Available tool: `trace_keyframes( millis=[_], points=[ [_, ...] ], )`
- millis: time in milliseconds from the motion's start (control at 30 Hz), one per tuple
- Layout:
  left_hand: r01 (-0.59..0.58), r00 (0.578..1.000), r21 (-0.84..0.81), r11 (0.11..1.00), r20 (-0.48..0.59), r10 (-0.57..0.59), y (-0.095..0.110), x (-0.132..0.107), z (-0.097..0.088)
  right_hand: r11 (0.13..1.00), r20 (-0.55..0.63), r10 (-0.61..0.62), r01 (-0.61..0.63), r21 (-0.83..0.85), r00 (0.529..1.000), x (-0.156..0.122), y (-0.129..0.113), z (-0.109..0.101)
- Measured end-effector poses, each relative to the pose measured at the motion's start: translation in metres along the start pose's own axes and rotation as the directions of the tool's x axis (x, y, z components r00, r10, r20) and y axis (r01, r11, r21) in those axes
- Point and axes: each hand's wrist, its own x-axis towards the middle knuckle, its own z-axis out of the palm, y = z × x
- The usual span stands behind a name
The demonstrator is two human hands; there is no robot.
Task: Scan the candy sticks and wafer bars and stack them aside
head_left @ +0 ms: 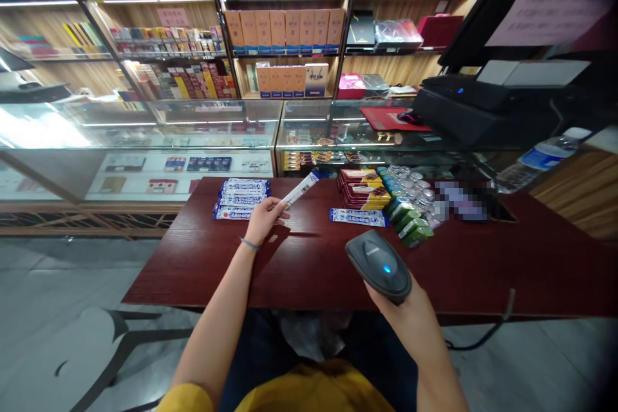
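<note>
A white-and-blue packet (300, 190) is held up by the left hand (263, 219) above the dark red table (309, 270). A grey scanner (378, 265) is gripped in the right hand (403, 309), nearer. Similar packets (241, 198) are stacked far left.

The surface (483, 270) is recorded as dark red wood grain, smooth, semi-gloss. The scanner (379, 265) casing is noted as dark grey matt plastic. The stick pack (300, 191) is wrapped in glossy printed film. The display case (217, 122) is clear, reflective glass.
</note>
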Motion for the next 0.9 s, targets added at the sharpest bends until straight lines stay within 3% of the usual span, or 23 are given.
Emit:
trace_keyframes(
  millis=[267,900],
  points=[
    [-0.067,0.994,0.219,0.974,-0.074,0.085,-0.002,0.002,-0.01,0.999,0.082,0.002,0.002,-0.053,0.997,0.0,-0.004,0.002],
    [-0.06,0.994,0.198,0.978,-0.081,0.077,-0.003,0.003,-0.009,0.999,0.034,0.043,-0.042,-0.004,0.999,-0.002,-0.004,0.004]
  ],
)
